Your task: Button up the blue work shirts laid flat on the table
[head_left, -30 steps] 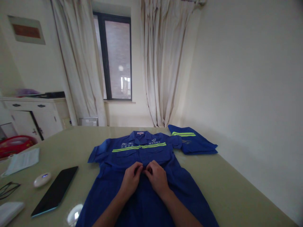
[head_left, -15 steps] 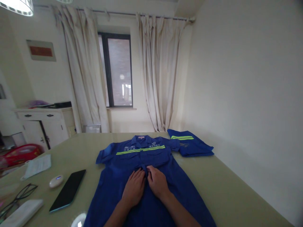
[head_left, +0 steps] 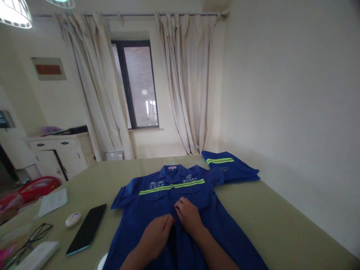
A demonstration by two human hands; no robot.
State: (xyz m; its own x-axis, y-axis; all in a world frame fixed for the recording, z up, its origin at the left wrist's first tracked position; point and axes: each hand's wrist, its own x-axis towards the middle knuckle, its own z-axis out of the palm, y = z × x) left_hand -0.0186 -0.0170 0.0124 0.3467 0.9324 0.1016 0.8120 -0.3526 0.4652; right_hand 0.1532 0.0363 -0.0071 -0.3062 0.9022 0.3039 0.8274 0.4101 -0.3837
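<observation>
Lying on the tabletop (head_left: 281,228), the blue shirt (head_left: 132,221) appears pinched along its front by the narrowed left hand (head_left: 158,233) and right hand (head_left: 188,214); uneven tugging could skew it.

The left hand (head_left: 158,233) and right hand (head_left: 188,215) touch a blue shirt (head_left: 161,205).

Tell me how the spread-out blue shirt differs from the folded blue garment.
The shirt lies spread over the table, while the folded garment makes a smaller, flat bundle. The shirt shows its collar and short sleeves; the folded garment shows neither. The left hand and right hand are at the shirt's front, but neither touches the folded garment. Both garments are dark blue with bright yellow-green stripes.
</observation>
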